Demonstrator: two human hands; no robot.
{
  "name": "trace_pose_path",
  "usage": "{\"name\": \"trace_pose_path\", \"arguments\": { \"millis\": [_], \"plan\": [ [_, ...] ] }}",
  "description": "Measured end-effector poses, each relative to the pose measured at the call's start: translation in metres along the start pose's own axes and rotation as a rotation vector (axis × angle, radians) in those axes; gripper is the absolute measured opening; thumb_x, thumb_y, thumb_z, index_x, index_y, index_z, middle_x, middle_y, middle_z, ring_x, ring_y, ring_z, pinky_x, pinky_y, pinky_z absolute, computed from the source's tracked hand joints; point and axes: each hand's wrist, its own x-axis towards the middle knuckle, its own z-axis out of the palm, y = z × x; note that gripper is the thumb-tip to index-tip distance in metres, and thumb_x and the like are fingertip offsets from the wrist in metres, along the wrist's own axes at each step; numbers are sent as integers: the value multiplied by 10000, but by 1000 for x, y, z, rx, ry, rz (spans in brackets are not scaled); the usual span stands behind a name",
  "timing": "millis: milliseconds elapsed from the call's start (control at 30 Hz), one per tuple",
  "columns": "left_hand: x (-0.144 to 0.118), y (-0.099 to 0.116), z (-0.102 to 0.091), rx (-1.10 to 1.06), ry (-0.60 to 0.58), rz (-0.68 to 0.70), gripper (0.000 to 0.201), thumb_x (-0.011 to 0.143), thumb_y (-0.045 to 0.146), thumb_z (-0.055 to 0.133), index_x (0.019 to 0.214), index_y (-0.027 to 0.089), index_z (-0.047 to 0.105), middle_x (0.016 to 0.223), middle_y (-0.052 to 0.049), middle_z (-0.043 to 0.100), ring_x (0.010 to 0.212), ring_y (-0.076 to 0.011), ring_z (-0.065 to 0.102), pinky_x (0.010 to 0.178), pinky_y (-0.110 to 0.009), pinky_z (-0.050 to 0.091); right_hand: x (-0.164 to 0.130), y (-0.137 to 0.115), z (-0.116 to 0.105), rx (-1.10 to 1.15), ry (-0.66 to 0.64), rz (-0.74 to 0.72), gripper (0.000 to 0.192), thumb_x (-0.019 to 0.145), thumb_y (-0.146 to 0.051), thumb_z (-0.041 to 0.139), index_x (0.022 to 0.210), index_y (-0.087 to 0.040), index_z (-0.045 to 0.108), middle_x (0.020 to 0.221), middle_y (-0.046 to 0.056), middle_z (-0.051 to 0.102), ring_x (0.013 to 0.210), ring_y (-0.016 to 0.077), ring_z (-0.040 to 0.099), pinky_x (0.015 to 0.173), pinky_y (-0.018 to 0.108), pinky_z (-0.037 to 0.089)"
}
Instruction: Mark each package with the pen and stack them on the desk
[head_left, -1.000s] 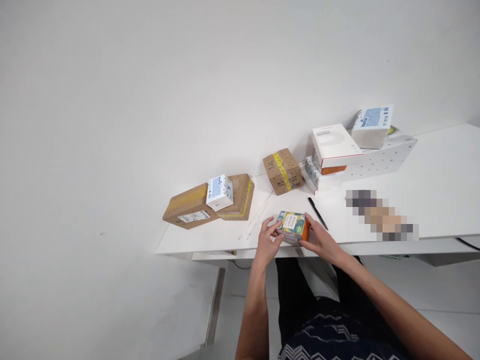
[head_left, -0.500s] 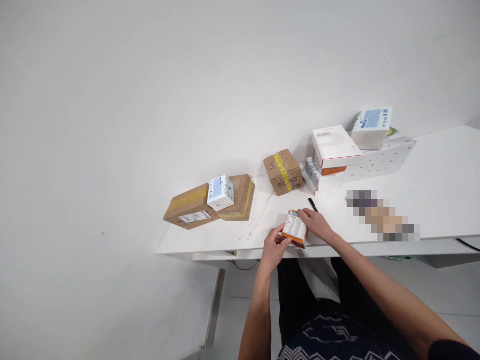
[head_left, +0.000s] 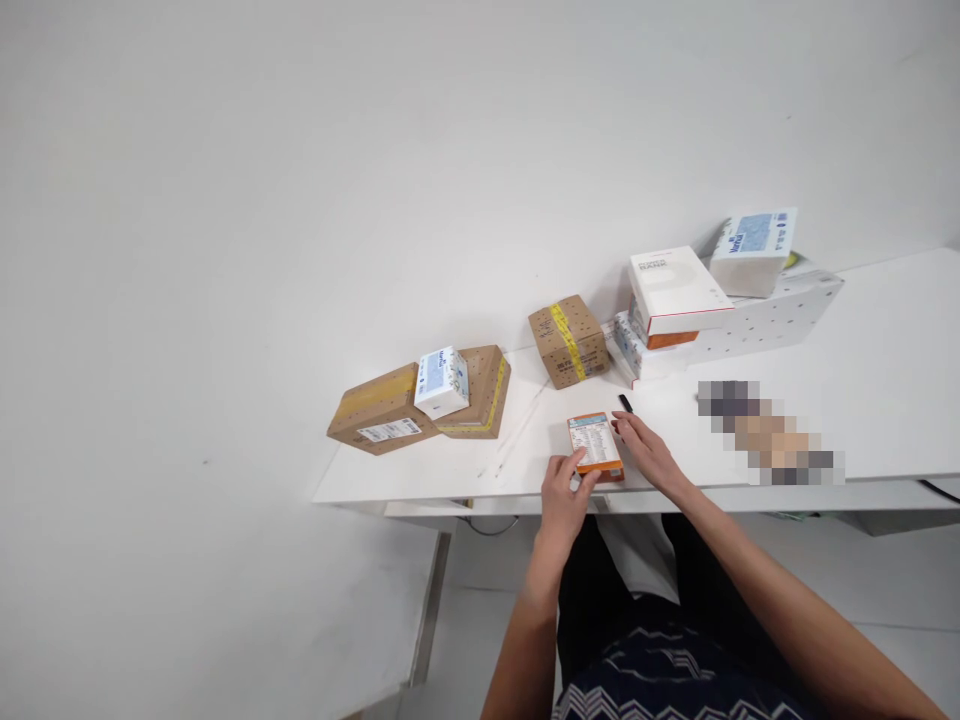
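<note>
A small orange and white box [head_left: 598, 440] with printed text on its upper face is near the table's front edge. My left hand [head_left: 566, 492] grips its front left part, with fingertips on the printed face and the thumb at the front edge. Just to the right of the box is my right hand [head_left: 646, 450], its fingers stretched out and holding nothing. Beyond that hand's fingertips lies a black pen [head_left: 625, 403], which is partly hidden by them.
Brown cartons [head_left: 375, 408] with yellow tape stand at the left, a white and blue tissue pack [head_left: 442, 382] on them. Behind the small box is a taped brown carton [head_left: 568, 342]. A white power bank box [head_left: 679, 288] tops a stack beside a long dotted box [head_left: 780, 315]. A blurred patch [head_left: 772, 435] covers something at right.
My right hand has come off the small box and moved slightly right. My left hand has shifted right and its fingers now reach onto the printed face; the box has turned a little.
</note>
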Motion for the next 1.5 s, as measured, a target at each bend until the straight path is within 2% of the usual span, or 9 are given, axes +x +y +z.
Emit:
{"name": "trace_pose_path", "arguments": {
  "millis": [167,367,500,633,733,867,1133,1300,1500],
  "plan": [
    [-1,2,10,141,121,133,316,870,294,581,1170,195,588,973,-75,571,912,-174,600,811,-315,544,-21,12,-8,126,-87,-12,452,908,-526,360,1164,-219,571,1164,79,660,1008,197,646,867,330,516],
    [2,11,8,373,179,240,296,850,297,612,1124,183,607,1112,-117,557,996,-221,556,836,-363,528,-13,6,-31,-489,95,67,366,905,-397,404,1126,-154,565,1012,123,668,825,212,655,784,348,495],
    [5,23,3,460,183,269,302,829,314,639,1091,167,614,1118,-128,573,998,-241,544,852,-397,508,5,6,-34,-620,78,142,244,811,-319,553,931,-116,617,954,208,656,830,305,650,737,414,461],
    [4,33,4,457,198,297,285,826,287,642,1080,162,611,1110,-134,584,992,-257,543,851,-430,501,14,6,-33,-618,25,175,124,757,-264,586,676,-170,576,726,157,666,750,291,655,663,368,449],
    [0,36,9,396,204,356,246,854,204,594,1095,157,604,1062,-124,609,987,-238,558,858,-407,507,12,3,-38,-517,-26,143,227,730,-293,598,542,-209,501,571,84,630,636,238,637,600,322,447],
    [-1,38,19,359,194,451,233,884,144,528,1107,154,596,1015,-109,639,978,-212,586,877,-389,509,-1,-7,-49,-309,-58,81,296,822,-440,462,631,-216,497,545,24,631,472,152,575,492,273,458],
    [2,34,34,396,243,479,283,872,67,512,1130,151,592,1002,-104,684,959,-214,624,869,-375,499,-15,-43,-42,513,78,5,242,752,-422,595,788,-216,472,585,1,632,472,147,571,453,277,472],
    [-1,29,37,391,292,492,271,858,59,520,1100,151,603,995,-105,691,983,-223,633,874,-375,513,-13,-55,-13,230,-23,-82,282,817,-472,495,859,-199,551,697,42,676,602,174,627,566,292,505],
    [-3,23,38,336,314,520,237,871,63,461,1022,143,626,963,-117,694,990,-214,648,875,-373,537,-13,-53,8,-191,-1,-179,292,838,-468,397,721,-221,502,524,19,580,518,191,588,555,297,430]
  ]
}}
